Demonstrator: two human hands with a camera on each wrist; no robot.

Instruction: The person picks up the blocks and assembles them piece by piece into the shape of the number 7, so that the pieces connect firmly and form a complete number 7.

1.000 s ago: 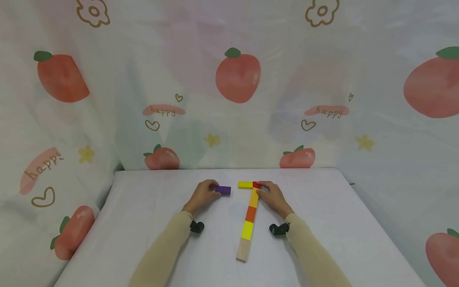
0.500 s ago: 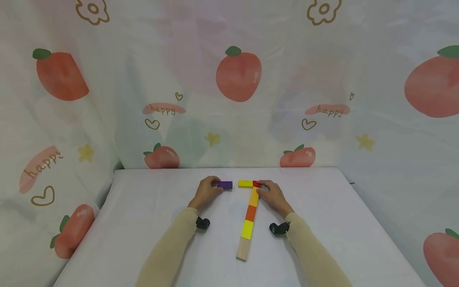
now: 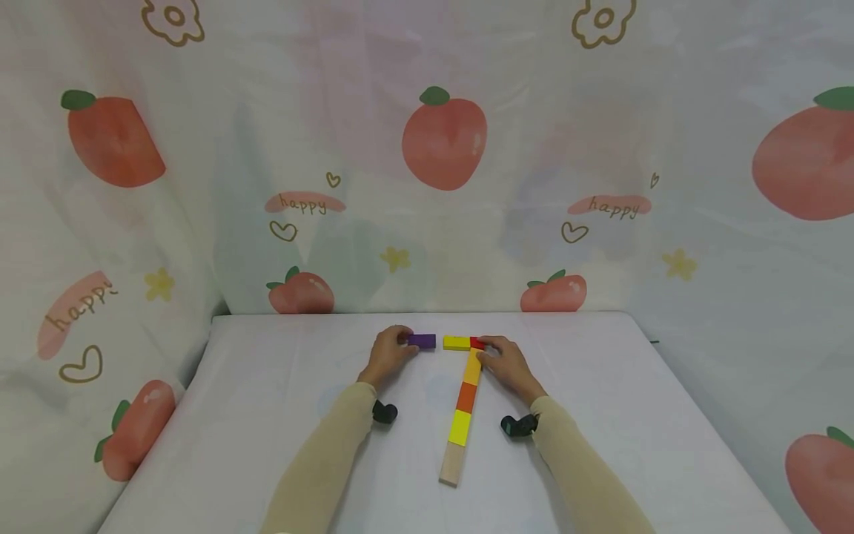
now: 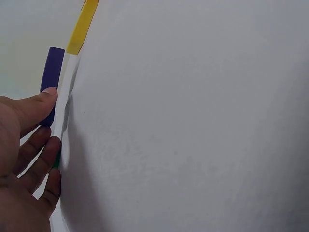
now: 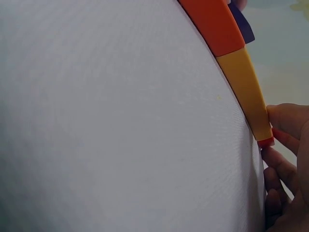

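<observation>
My left hand [image 3: 389,356] pinches one end of a purple block [image 3: 422,342], its thumb lying on the block in the left wrist view. The purple block points right, a small gap short of a yellow block [image 3: 457,343]. That yellow block meets a red block [image 3: 476,343] at the top of a row. My right hand [image 3: 508,367] grips the red block's end, with the thumb against the orange-yellow block [image 3: 472,367]. A sliver of something green [image 4: 57,160] shows by my left fingers; its kind is hidden.
Down from the orange-yellow block run an orange block [image 3: 466,398], a yellow block [image 3: 459,428] and a plain wooden block [image 3: 452,464]. They lie on a white-covered table [image 3: 587,475]. A fruit-printed curtain [image 3: 440,245] stands behind the table's far edge.
My left hand has moved the purple block away from me and slightly right, nearer the yellow block. The right hand and the row of blocks have stayed in place.
</observation>
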